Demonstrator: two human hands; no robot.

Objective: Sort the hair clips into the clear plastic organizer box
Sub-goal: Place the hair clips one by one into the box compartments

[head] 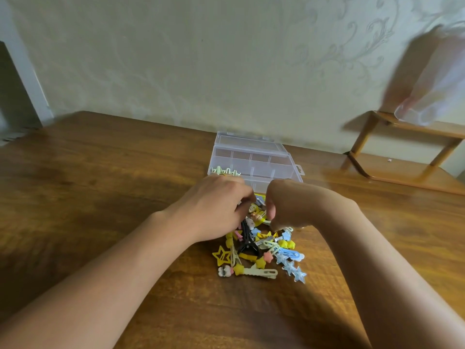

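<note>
Both hands dig into the pile of hair clips (259,248) just before the organizer box (254,159) — left hand (216,210) and right hand (289,207) each curled, grip contents hidden — so tangled clips may drag out and scatter across the surface (100,172).

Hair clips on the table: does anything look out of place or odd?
Nothing looks damaged. The hair clips lie in one loose heap in front of the open organizer box, where pale green clips already sit in its near-left compartment.
</note>
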